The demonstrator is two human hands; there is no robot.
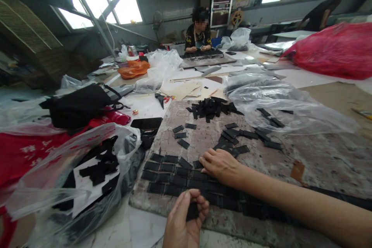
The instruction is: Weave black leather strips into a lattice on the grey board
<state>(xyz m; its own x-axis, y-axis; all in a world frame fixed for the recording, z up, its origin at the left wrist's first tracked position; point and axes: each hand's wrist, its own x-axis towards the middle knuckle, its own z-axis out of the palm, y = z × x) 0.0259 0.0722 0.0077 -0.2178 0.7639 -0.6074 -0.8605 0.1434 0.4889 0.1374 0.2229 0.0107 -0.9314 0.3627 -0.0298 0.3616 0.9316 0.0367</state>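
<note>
My left hand (186, 217) is at the board's front edge, its fingers curled round a small black fabric piece (192, 212). My right hand (222, 166) reaches in from the right, palm down, fingers bent together at the end of a flat black strip (198, 164). Its fingertips are partly hidden. Under and around it, rows of black rectangular pieces (167, 168) lie side by side on the worn board (203, 139). Loose black rectangles (183, 143) are scattered behind these rows, and more (231, 136) lie overlapping beyond my right hand.
A heap of black scraps (209, 108) sits at the board's far edge. Clear plastic (270, 97) covers its back right corner. To the left are an open plastic bag (128, 155), a phone (147, 123) and a black bag (80, 104). A co-worker (199, 33) sits across the table.
</note>
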